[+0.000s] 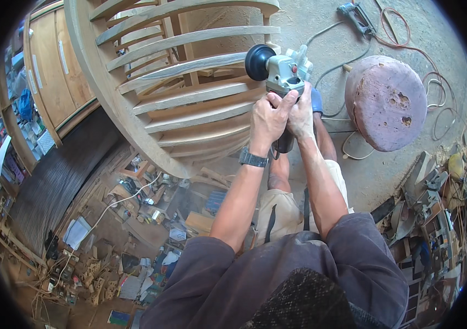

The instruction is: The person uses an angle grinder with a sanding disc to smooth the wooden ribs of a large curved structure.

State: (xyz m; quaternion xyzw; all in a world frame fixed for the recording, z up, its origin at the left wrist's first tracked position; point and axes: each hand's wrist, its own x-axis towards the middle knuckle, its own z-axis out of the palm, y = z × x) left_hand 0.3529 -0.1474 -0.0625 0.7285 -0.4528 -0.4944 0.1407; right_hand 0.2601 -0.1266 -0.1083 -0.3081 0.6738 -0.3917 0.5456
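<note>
Both of my hands are closed around an angle grinder [286, 75] with a pale grey-green head and a black round pad. My left hand [268, 119] wraps the body from the left, with a dark watch on its wrist. My right hand [302, 114] grips it from the right, thumbs close together. The pad faces left, at the right ends of the slats of a curved wooden frame [189, 67]; whether it touches a slat I cannot tell. Much of the grinder's dark handle is hidden behind my hands.
A round, pinkish stool or block [387, 103] with a pitted top stands to the right. Beyond it a nail gun [357, 20] and a reddish hose [408, 48] lie on the dusty floor. Wood scraps and tools [135, 192] clutter the lower left; more clutter [436, 203] lines the right.
</note>
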